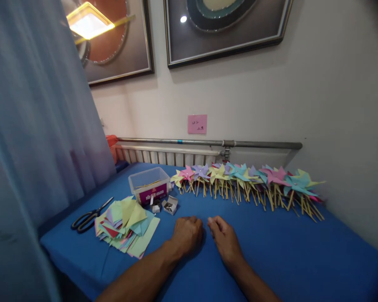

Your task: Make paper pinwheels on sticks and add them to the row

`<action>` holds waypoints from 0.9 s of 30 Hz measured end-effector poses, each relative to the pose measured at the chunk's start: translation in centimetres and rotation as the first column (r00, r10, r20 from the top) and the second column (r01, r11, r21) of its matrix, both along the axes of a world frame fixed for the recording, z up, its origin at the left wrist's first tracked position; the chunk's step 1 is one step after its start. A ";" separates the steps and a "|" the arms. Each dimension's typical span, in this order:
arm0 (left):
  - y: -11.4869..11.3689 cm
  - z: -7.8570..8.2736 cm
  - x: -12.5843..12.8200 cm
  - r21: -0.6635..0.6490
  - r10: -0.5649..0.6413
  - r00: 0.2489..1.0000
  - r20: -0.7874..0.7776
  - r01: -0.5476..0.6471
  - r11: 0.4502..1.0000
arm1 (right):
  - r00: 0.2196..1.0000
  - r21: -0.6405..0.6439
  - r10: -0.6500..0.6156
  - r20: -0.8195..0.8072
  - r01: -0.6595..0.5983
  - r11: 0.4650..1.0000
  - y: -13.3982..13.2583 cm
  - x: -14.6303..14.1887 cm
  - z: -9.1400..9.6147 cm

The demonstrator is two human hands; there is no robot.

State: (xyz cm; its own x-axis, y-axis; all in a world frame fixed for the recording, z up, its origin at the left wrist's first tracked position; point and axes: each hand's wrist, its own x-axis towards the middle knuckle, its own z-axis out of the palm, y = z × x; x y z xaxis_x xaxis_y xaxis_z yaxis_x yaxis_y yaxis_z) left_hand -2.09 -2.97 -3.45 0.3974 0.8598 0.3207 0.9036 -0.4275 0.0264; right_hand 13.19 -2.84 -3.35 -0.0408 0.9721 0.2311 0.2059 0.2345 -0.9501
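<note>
My left hand (186,235) rests knuckles-up on the blue table (271,247), its fingers curled under into a loose fist. My right hand (224,237) lies just beside it, fingers bent down onto the cloth, and nothing shows in either one. To the left of my hands sits a stack of coloured paper squares (126,226). Ahead of them are two small open boxes of pins (165,205) and a clear plastic tub with wooden sticks (149,184). A long row of finished paper pinwheels (248,184) lies along the wall.
Black-handled scissors (90,216) lie at the table's left edge next to a grey curtain (34,138). A radiator and metal pipe (208,143) run behind the table. A pink note (197,124) and framed pictures hang on the wall.
</note>
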 end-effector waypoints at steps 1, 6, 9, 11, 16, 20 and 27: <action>0.0 0.1 -0.1 0.005 0.004 1.000 -0.002 -0.004 1.000 | 1.000 -0.003 -0.007 0.004 0.007 1.000 0.1 0.1 0.0; -0.7 1.3 -0.7 0.059 -0.016 0.999 -0.035 0.018 0.998 | 0.997 -0.028 -0.078 -0.020 0.077 0.997 0.5 1.1 0.2; -2.8 2.2 -2.1 0.167 0.041 0.999 0.035 -0.046 0.985 | 0.993 -0.055 -0.116 -0.020 0.115 0.992 0.5 1.5 0.4; -4.7 2.5 -4.2 0.260 0.110 0.983 0.144 -0.145 0.955 | 0.992 -0.064 -0.126 -0.013 0.125 0.990 0.4 1.6 0.6; -8.0 3.1 -12.5 0.427 0.421 0.798 0.431 -0.591 0.684 | 0.995 -0.057 -0.097 0.017 0.098 0.994 0.4 1.0 0.5; -7.5 4.6 -18.0 0.238 0.733 0.505 0.457 -0.863 0.446 | 0.995 -0.043 -0.092 0.028 0.093 0.995 0.4 0.6 0.3; -5.8 4.9 -19.4 0.040 0.665 0.520 0.536 -0.802 0.596 | 0.994 -0.058 -0.103 0.044 0.105 0.993 0.3 0.8 0.3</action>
